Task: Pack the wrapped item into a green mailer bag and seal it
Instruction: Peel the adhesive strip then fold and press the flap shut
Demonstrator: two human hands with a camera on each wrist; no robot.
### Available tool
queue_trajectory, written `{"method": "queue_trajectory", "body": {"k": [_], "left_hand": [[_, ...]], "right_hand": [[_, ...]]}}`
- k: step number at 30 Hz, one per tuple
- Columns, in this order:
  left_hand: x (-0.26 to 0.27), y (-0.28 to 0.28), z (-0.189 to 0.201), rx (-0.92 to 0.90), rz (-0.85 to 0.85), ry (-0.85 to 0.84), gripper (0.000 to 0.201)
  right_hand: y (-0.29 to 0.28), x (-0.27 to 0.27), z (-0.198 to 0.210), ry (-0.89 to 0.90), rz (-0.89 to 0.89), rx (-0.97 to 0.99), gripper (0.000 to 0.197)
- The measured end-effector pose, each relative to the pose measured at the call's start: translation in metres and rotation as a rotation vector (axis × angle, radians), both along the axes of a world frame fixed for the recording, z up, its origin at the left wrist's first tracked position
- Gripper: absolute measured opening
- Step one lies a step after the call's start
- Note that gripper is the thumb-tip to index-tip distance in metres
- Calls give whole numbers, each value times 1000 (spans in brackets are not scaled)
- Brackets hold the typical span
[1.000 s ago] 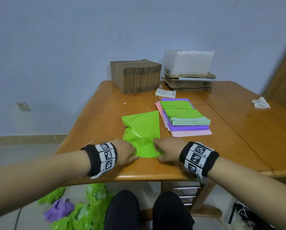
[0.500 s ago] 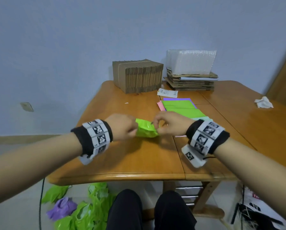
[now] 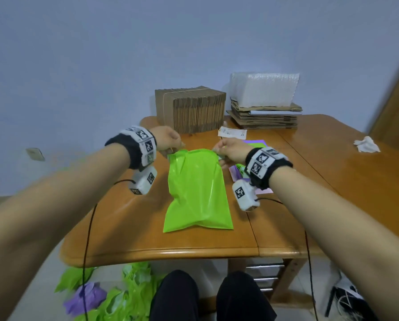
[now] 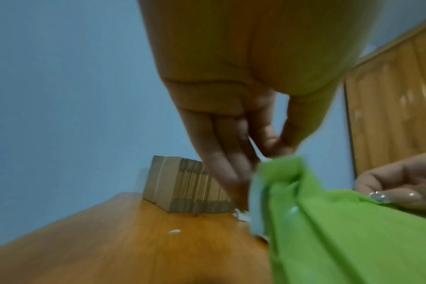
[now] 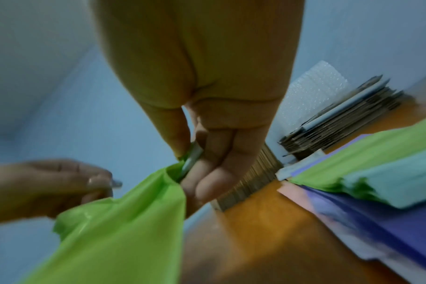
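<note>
A bright green mailer bag [image 3: 197, 193] hangs upright over the wooden table [image 3: 133, 232], its bottom edge near the tabletop and bulging low down. My left hand [image 3: 170, 144] pinches the bag's top left corner [image 4: 277, 169] between thumb and fingers. My right hand [image 3: 228, 149] pinches the top right corner [image 5: 182, 169] the same way. The bag's mouth is stretched between both hands. The wrapped item is hidden; whether it is inside I cannot tell.
A stack of green, purple and pink mailers [image 5: 377, 173] lies right of the bag, partly behind my right wrist. Flat cardboard bundles [image 3: 191, 110] and bubble wrap [image 3: 263, 91] stand at the back. A crumpled tissue [image 3: 366, 144] lies far right. Mailer scraps [image 3: 115, 297] litter the floor.
The bag lay flat with both hands at its near end; both hands have since lifted it and turned it, so it now hangs from its top corners.
</note>
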State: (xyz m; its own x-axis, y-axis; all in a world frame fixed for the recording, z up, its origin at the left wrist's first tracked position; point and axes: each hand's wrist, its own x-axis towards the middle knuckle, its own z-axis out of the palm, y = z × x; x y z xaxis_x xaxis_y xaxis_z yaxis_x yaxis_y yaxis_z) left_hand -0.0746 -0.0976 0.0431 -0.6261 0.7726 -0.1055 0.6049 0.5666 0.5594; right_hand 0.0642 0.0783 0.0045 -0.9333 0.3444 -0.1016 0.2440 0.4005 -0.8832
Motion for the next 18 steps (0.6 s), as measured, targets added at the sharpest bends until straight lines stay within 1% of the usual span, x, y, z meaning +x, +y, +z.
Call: {"method": "queue_trajectory", "body": {"k": [1,2,3,4,6,7,9,10,12,13,15,16,18], "left_hand": [[1,3,-7,-38,62,138,27],[6,6,-14,-70,107,270,30],[14,7,-22,-96,128,359,36],[22,7,-32,-108,111,384,40],[45,5,-57,-166,-23,356,50],[57,2,-70,-237,-100,349,60],[71,-3,-92,-424,-202,384,78],[73,-5,-100,-486,-215,401,84],[67,-4,-107,-523,-203,391,92],[62,-2,-109,-529,-188,379,93],[56,4,-113,-533,-166,367,90],[55,7,-115,-525,-163,350,88],[53,13,-121,-482,-143,296,87]], "right_hand": [[2,-8,-12,-28,-38,49,17],[4,-14,-22,-59,-63,128,11],[5,-19,-31,-92,-70,232,9],[7,-22,-39,-131,-73,341,22],[9,-21,-48,-195,-48,493,45],[9,-19,-50,-192,-30,533,52],[5,-13,-48,-132,9,595,56],[1,-9,-47,-89,36,626,55],[-10,-1,-48,-54,131,673,52],[-18,3,-52,-88,201,676,52],[-28,6,-64,-235,345,697,53],[-29,5,-72,-305,391,705,53],[-24,0,-81,-388,411,669,53]]}}
